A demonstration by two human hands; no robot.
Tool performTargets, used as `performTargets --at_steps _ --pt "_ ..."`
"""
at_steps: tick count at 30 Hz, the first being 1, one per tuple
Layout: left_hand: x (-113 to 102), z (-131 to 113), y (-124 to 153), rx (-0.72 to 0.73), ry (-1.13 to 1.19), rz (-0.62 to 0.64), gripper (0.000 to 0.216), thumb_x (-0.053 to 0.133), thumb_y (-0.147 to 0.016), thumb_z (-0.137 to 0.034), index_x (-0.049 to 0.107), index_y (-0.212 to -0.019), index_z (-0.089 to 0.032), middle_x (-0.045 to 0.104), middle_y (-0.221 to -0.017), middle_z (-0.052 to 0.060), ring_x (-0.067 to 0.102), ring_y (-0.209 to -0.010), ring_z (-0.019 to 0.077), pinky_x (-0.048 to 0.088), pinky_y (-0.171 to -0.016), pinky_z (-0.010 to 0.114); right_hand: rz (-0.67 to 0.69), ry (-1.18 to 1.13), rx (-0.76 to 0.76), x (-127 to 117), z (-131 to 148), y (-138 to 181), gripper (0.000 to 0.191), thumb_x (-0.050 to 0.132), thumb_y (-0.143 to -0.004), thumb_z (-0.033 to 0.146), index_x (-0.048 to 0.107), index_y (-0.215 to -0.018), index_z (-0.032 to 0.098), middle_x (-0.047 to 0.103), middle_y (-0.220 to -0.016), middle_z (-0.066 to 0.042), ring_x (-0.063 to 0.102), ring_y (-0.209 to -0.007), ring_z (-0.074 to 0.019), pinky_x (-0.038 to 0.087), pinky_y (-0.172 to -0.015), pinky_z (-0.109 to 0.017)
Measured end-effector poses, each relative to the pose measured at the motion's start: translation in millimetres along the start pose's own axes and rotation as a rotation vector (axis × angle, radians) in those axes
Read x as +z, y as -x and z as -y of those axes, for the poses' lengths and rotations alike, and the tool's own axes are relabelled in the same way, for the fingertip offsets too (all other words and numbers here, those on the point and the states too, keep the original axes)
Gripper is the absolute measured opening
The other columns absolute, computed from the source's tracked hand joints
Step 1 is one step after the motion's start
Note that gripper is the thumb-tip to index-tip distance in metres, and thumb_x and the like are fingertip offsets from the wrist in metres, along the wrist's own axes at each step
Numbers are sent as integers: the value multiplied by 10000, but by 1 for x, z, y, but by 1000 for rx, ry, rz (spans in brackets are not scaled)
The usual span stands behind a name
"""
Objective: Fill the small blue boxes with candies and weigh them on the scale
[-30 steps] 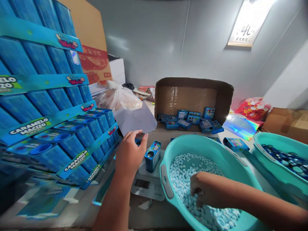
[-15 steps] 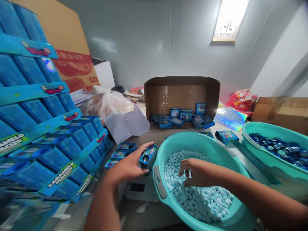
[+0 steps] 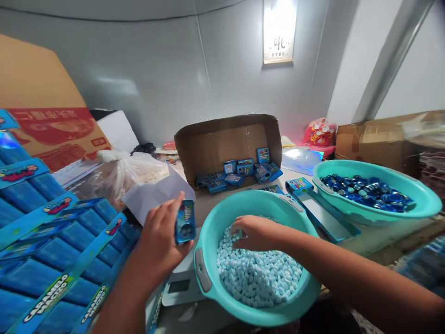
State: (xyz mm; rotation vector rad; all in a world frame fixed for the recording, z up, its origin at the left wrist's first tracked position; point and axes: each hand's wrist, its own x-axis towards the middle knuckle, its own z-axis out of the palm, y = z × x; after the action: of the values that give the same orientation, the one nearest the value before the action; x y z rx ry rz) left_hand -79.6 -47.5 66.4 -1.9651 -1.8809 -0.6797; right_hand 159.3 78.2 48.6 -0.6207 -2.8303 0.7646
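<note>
My left hand (image 3: 162, 236) is closed around a small blue candy box (image 3: 185, 222), held upright beside the left rim of a turquoise basin (image 3: 257, 317). A dark round opening shows on the box's top near my thumb. Pale blue candies (image 3: 257, 276) lie in a heap inside the basin. Over them hovers my right hand (image 3: 257, 232), its fingers curved and the thumb apart, with nothing visible between them. Whether its fingertips touch the candies I cannot tell. A flat white scale (image 3: 190, 291) with a dark display sits partly under the basin's left side.
Stacked blue display trays of boxes (image 3: 69, 253) rise at the left. Behind the basin, an open cardboard carton (image 3: 222, 144) lies on its side with several small blue boxes. On the right are a long tray (image 3: 325, 215) and a second turquoise basin (image 3: 424, 199) of dark blue lids.
The view has swung to the right. My left hand has lifted the candy box and turned it. My right hand stays over the candies, its fingers a little more curled.
</note>
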Motion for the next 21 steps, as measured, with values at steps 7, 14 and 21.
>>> performTargets --at_steps 7,14,21 --pt "14 -58 -22 279 -193 181 968 536 -625 -29 274 -1543 -189 504 -1333 174 467 -1269 342 405 -1056 516 -130 94 -11 5 -16 -3 194 622 -866 222 712 -1024 154 699 -1016 -99 633 -916 -229 433 -747 -301" --pt "23 -52 -30 289 -228 377 928 538 -560 -98 406 -1478 -127 561 -1384 126 491 -1245 308 380 -1000 440 -197 74 20 3 -19 -3 224 608 -869 243 708 -1058 179 702 -1017 -79 638 -898 -213 419 -715 -283" --pt "1 -41 -35 432 -274 178 794 583 -608 -127 486 -1394 -185 633 -1275 88 537 -1146 318 386 -948 440 -245 71 107 -6 -12 1 176 593 -882 295 704 -927 165 698 -934 -82 620 -824 -200 359 -626 -279"
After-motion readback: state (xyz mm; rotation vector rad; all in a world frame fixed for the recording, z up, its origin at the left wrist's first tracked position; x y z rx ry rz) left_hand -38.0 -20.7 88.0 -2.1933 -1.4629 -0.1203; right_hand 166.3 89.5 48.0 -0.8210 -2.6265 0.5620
